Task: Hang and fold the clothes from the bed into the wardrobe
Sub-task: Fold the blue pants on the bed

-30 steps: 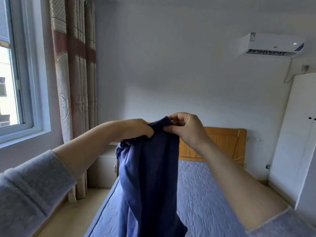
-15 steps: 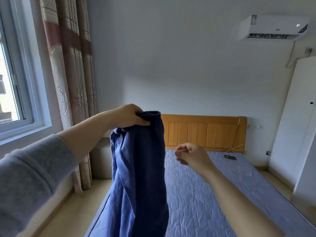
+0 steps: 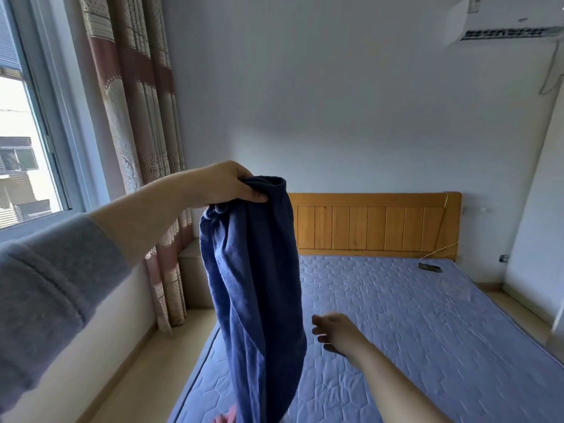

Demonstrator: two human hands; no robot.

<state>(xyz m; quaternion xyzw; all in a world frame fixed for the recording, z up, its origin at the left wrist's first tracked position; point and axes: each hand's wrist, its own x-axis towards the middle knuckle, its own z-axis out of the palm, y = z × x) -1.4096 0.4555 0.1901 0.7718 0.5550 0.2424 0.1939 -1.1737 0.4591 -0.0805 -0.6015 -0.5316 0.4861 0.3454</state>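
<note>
Blue garment (image 3: 253,285) still pinched in left hand (image 3: 219,184) grip; right hand (image 3: 334,331) dropped lower, grip slack, empty.

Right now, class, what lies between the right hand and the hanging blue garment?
Nothing: in the head view the right hand is apart from the blue garment, with only the bed's mattress showing behind the gap.

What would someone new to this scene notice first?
First, the dark blue garment hanging mid-frame, gripped at its top by the left hand. Lower and beside it, the right hand is open over the blue quilted bed, its wooden headboard at the far wall. A patterned curtain hangs by the window, left.
</note>
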